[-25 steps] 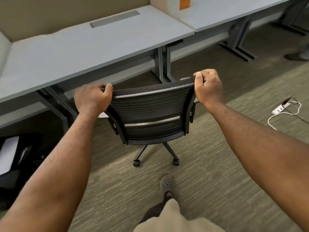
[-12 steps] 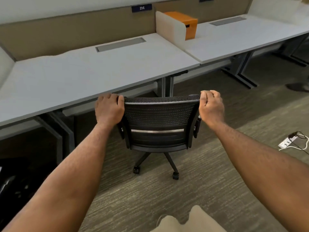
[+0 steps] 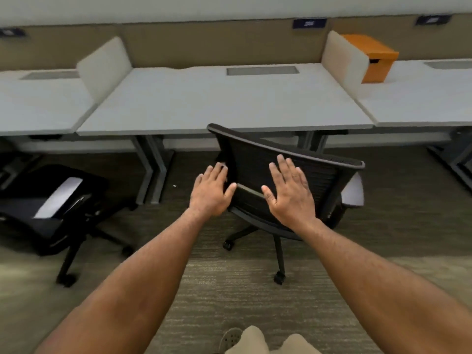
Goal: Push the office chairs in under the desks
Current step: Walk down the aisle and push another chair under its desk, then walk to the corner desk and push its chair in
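Fingers (image 3: 283, 166) straight, two hands against one chair (image 3: 329, 175).

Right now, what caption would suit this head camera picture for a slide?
Both open hands, left and right, against a black mesh office chair angled before a grey desk.

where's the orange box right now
In the head view the orange box sits far right on the right-hand desk, just behind the white divider.
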### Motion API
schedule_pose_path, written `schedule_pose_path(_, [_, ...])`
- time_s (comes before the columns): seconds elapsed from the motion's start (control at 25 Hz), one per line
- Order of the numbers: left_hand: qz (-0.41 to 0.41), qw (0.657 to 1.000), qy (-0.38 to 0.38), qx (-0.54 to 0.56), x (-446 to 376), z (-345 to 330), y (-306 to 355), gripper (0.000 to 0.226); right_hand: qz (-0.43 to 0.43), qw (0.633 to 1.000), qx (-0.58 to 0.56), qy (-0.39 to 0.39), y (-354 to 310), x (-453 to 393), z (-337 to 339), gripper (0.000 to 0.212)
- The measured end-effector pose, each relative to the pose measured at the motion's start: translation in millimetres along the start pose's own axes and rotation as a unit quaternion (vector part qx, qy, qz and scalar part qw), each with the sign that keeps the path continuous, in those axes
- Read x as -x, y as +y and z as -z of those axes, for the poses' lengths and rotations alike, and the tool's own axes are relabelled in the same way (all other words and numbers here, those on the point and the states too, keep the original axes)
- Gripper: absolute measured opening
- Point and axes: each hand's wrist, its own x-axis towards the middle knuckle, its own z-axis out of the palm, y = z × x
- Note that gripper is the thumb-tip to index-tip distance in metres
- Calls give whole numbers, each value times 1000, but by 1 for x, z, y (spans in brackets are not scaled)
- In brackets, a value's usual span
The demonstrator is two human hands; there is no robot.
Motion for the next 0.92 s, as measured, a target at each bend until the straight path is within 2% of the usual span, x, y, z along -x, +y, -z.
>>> schedule_pose_path(0.04, [25,1000,-8,-7,28,-8,-7,68,38,999,-21,-22,-11,5,-8,67])
schedule_pose_path(0.12, [53,998,-20,-1,65,-17,-15,67,56,996,-49,-52,-27,3,-17,66])
schedule_pose_path(0.24, [169,985,2,16,156,-21,-36,65,142,977,-93,-127,-85,22,-35,67])
schedule_pose_path(0.32, [212,977,15,33,191,-15,-47,63,176,965,-125,-145,-122,28,-40,67])
schedule_pose_path(0.44, [332,940,74,24,284,8,-87,63,315,917,-150,-192,-227,57,-40,67])
schedule_pose_path(0.48, [332,940,71,33,287,12,-87,63,317,914,-165,-190,-233,57,-43,67])
schedule_pose_path(0.52, [359,928,90,31,316,18,-102,63,343,901,-172,-205,-266,68,-40,66])
schedule_pose_path(0.64, [469,870,152,15,413,40,-146,63,454,847,-165,-221,-372,114,-41,65])
schedule_pose_path(0.68, [470,871,141,21,415,46,-149,63,454,847,-177,-214,-377,114,-43,64])
schedule_pose_path(0.84, [548,819,171,14,535,64,-219,66,538,790,-174,-237,-516,180,-46,63])
schedule_pose_path(0.92, [563,811,159,18,565,72,-242,66,555,775,-182,-240,-554,193,-46,63])
